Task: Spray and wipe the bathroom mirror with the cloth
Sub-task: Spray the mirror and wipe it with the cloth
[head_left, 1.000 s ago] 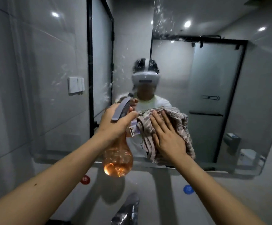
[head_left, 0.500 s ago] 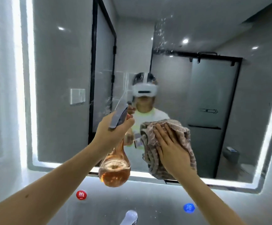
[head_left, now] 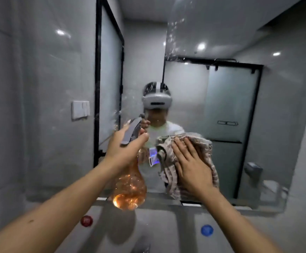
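Observation:
The large wall mirror [head_left: 230, 99] fills most of the view, with spray droplets scattered over its upper middle. My left hand [head_left: 125, 145] grips a spray bottle [head_left: 130, 187] by its neck; the bottle has a grey trigger head and an amber rounded body with orange liquid, and its nozzle points at the glass. My right hand [head_left: 192, 167] lies flat, fingers spread, pressing a crumpled beige patterned cloth [head_left: 168, 170] against the lower middle of the mirror. The cloth hangs down to the mirror's bottom edge.
Below the mirror runs a grey wall strip with a red round sticker [head_left: 86, 221] and a blue round sticker [head_left: 207, 230]. A chrome tap [head_left: 143, 248] shows at the bottom edge. The reflection shows a black-framed glass shower door and a person in a headset.
The lit border of the mirror seen half a second ago is out of sight. Both hands keep the same grips; the cloth hand stays pressed low on the glass and the bottle has tilted slightly.

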`<state>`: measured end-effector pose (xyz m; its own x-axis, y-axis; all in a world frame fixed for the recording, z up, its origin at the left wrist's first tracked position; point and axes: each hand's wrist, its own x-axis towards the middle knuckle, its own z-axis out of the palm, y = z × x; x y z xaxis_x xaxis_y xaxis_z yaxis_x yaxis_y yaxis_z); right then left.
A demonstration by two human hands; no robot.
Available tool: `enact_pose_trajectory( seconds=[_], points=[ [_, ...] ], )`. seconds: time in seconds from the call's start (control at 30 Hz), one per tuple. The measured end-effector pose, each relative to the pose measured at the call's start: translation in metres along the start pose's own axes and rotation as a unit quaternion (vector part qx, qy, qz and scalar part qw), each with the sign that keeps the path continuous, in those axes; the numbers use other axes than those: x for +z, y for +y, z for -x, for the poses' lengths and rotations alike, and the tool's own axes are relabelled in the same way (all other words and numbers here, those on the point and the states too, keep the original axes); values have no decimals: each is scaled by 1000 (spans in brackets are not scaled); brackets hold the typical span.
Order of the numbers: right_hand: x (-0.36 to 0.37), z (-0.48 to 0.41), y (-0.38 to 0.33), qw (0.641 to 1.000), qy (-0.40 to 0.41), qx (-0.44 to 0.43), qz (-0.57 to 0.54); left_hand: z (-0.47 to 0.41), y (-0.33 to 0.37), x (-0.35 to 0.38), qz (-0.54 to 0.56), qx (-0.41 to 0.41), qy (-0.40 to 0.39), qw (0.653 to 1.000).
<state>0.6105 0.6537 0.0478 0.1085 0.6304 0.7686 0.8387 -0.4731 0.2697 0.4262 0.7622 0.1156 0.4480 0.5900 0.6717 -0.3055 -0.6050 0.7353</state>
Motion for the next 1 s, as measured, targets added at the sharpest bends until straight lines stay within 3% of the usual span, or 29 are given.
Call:
enact_pose_trajectory(
  seconds=[0.13,0.33,0.47,0.57,0.63,0.83,0.9,1.0],
  points=[
    [-27,-42,25,997,42,12,65,-4,7,-1,31,-21,-5,999],
    [-51,-106,11,991,90,98,-30,-12,12,-12,38,9,21,999],
    [-5,-44,-18,998,30,19,-50,-8,1,-13,18,-6,19,1000],
    [4,4,5,999,-19,-40,-8,-1,-4,-9,-2,7,-2,1000],
    [-5,2,29,998,-4,-53,18,-1,-7,-9,13,3,15,1000],
    [-55,-94,29,991,74,112,-17,-11,4,-20,48,17,57,997],
    [-51,-105,8,987,89,118,-61,-14,4,-25,38,37,71,996],
    [-17,-76,-22,993,62,53,-90,-12,-5,-26,21,30,81,996]
  ],
)
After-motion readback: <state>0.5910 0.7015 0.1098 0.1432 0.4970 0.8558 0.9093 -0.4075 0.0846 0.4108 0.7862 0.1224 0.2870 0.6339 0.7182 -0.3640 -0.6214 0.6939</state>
